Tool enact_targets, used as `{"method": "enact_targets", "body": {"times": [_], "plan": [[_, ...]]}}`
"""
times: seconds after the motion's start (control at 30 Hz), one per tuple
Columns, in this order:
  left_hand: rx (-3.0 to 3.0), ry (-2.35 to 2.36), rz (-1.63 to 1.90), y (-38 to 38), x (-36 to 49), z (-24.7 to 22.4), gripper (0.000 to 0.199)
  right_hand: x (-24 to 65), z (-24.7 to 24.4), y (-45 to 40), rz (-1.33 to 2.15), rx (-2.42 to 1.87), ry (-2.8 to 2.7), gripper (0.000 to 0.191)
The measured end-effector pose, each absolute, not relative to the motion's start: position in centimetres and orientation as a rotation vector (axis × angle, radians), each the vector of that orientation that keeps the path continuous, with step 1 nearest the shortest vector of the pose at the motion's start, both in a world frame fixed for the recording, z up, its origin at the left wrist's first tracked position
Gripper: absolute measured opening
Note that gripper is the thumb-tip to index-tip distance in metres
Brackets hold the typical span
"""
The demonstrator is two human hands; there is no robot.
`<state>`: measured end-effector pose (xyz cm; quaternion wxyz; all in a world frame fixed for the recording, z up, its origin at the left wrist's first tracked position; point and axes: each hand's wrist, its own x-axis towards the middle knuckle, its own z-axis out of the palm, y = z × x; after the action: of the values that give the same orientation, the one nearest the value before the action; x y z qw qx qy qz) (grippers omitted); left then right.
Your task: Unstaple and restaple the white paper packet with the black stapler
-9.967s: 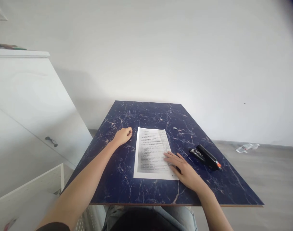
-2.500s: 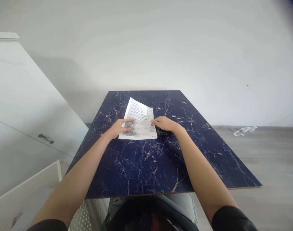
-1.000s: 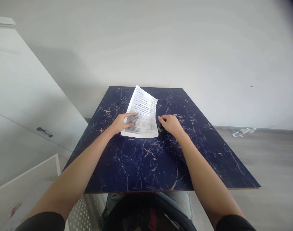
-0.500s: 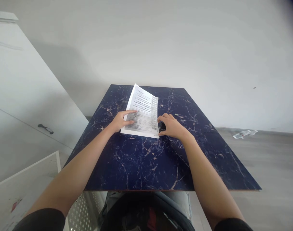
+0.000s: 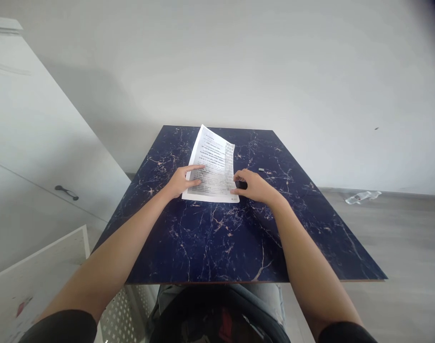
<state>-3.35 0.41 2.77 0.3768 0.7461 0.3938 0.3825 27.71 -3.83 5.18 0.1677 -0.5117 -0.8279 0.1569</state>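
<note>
A printed sheet of paper point(image 5: 212, 171) lies tilted on the dark blue marbled table, its far left corner lifted. My left hand point(image 5: 177, 182) holds it by the left edge, thumb and forefinger stretched out over the print; the other fingers are hidden. At the right edge, my right hand point(image 5: 255, 186) is curled, with the thumb tip over the lower right part of the paper. A small black object point(image 5: 241, 185) shows between its thumb and fingers; its kind is mostly hidden. Just beyond that hand rests a tiny grey-white piece point(image 5: 261, 169).
The marbled table point(image 5: 210, 252) stands against the pale wall. To the left are a white cabinet with a dark handle point(image 5: 66, 192) and a white-framed panel point(image 5: 38, 252). A crumpled clear plastic item point(image 5: 363, 197) lies on the floor at right.
The paper's lower edge has shifted slightly to the right. My right thumb has come over the paper's edge, and less of the black object shows. My left hand keeps its grip.
</note>
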Motion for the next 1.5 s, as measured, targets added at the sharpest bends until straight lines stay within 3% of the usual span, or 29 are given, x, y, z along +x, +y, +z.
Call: {"method": "enact_targets", "body": {"times": [0.07,0.23,0.43,1.13,1.5], "plan": [[1.913,0.991,0.994,0.5,-3.4,2.7,0.061,27.2,5.3,-3.8,0.442,-1.485,-2.260,0.028],[1.904,0.989,1.000,0.6,-3.5,2.6,0.062,26.6,5.4,-3.8,0.498,-1.526,-2.154,0.053],[1.906,1.015,0.997,0.7,-3.6,2.4,0.060,26.7,5.3,-3.6,0.413,-1.500,-2.158,0.036],[1.932,1.004,1.004,0.9,-3.8,2.2,0.057,26.8,4.6,-3.3,0.396,-1.454,-2.155,0.041],[1.911,0.998,1.003,1.0,-3.9,2.3,0.060,23.9,5.9,-1.4,0.083,-1.836,-1.721,0.041]]}}
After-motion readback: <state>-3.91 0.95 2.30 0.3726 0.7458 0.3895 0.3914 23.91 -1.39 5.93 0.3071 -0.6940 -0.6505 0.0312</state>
